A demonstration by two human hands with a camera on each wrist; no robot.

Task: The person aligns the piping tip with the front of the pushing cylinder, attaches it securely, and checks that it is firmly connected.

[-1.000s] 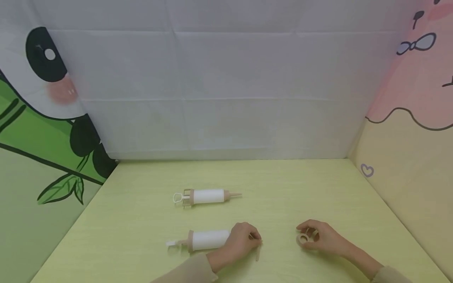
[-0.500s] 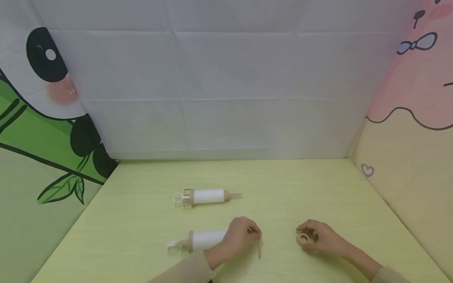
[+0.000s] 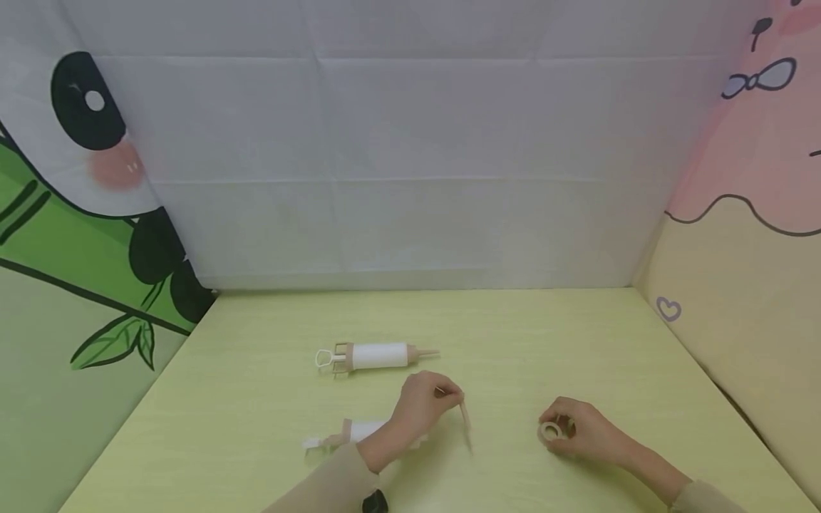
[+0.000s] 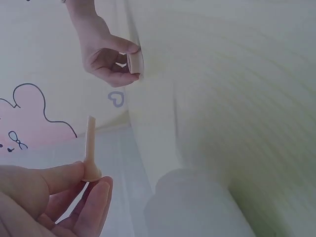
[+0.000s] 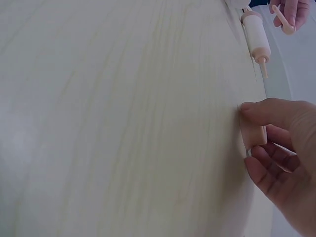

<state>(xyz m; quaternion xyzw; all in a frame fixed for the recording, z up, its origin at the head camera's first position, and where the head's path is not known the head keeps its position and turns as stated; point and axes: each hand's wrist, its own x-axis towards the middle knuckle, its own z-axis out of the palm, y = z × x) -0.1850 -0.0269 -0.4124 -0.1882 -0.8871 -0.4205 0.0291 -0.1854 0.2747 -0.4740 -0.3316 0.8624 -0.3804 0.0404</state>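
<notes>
The left hand [image 3: 423, 405] has its grip on a small tan spout [image 4: 90, 148]. The thumb and fingers pinch it by its fat end. The thin end sticks out past the fingertips. In the head view the spout's long way runs almost straight down toward the person; I cannot tell if it dips to the worktop [image 3: 596, 342] too.

The right hand [image 3: 584, 431] has its grip on a tan ring [image 3: 544, 433], with its thumb on one side and fingers on the other. The ring is low, and I cannot tell if it touches the worktop.

The big thing to see is the gap. The spout is to the left of the ring, well apart from it, and the two do not line up.

A white tube [image 3: 368, 431] lies on its side, long from left to right, so the spout points across it. The left arm covers part of it. The left hand is much nearer to the tube than the right hand.

Behind it lies a syringe [image 3: 380, 355], with its thin tip pointing right.
</notes>
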